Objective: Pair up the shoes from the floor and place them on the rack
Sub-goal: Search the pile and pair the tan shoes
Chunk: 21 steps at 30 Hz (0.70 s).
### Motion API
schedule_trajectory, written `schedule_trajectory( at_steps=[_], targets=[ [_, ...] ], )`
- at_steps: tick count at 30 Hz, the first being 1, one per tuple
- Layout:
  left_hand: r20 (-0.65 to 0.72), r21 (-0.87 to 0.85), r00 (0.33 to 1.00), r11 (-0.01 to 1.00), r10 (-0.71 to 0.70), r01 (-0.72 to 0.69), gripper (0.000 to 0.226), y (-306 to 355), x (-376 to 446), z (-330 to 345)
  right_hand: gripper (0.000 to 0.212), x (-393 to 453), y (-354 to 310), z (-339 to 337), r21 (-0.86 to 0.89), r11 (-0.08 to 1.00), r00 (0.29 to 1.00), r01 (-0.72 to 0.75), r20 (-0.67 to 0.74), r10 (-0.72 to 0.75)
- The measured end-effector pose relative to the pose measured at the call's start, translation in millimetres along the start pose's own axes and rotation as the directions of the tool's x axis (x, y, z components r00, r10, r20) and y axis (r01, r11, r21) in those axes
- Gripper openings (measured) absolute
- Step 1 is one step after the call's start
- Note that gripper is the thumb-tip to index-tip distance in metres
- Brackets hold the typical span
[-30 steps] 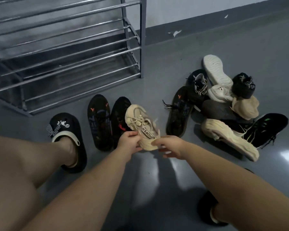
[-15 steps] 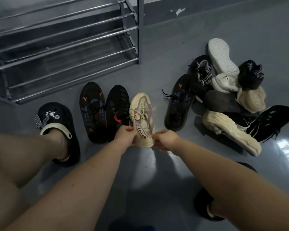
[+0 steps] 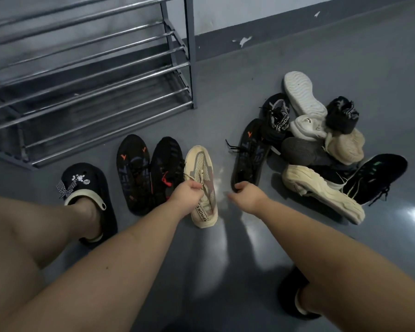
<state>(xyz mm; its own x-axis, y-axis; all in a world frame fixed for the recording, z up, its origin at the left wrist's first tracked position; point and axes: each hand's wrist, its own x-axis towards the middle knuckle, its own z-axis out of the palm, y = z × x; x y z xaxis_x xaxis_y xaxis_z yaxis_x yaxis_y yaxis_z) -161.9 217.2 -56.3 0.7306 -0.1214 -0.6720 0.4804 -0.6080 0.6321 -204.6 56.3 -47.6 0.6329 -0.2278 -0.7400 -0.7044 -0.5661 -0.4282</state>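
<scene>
Gripping the laces of a beige sneaker (image 3: 203, 185), the left hand (image 3: 186, 195) has its fingers curled over the shoe's middle, and the sneaker lies flat on the grey floor (image 3: 321, 56), toe pointing toward the rack and heel toward the person. The right hand (image 3: 248, 195) sits just beside the sneaker's right side with its fingers curled under; whether it pinches anything cannot be told, and it looks to hold nothing. Touching the beige sneaker's left side lie two black sneakers side by side, one with orange marks (image 3: 133, 173) and one with a red mark (image 3: 165, 168), both toes toward the rack. Further left a foot wears a black clog (image 3: 91, 188) with a checked bow and small charms. The metal shoe rack (image 3: 106, 75) stands at the far left against the wall, its bar shelves bare. To the right of the right hand a black sneaker with an orange mark (image 3: 249, 152) lies alone at the near edge of a heap of shoes (image 3: 321, 140), where black, white and beige ones lie tumbled over each other, some sole up. A beige sneaker on its side (image 3: 321, 190) rests along the heap's near edge, and a black sneaker with green marks (image 3: 376, 176) lies at its right end. Another black clog (image 3: 295, 295) shows on the other foot near the bottom right.
</scene>
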Motion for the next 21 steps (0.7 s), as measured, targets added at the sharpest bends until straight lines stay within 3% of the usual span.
schedule_trajectory(
  at_steps=[7,13,21],
  targets=[
    [0.081,0.261,0.981,0.947,0.174,-0.189,0.036,51,-5,9,0.06,-10,17,-43,-0.116,0.993,0.988,0.023,-0.152,-0.04],
    [0.201,0.555,0.929,0.745,0.311,-0.37,0.042,107,-4,34,0.056,-8,40,-94,-0.054,0.999,0.95,0.007,-0.311,-0.024],
    [0.342,0.644,0.857,0.568,0.385,-0.512,0.043,164,10,104,0.058,-4,99,-160,0.051,0.994,0.893,-0.093,-0.437,0.107]
  ],
)
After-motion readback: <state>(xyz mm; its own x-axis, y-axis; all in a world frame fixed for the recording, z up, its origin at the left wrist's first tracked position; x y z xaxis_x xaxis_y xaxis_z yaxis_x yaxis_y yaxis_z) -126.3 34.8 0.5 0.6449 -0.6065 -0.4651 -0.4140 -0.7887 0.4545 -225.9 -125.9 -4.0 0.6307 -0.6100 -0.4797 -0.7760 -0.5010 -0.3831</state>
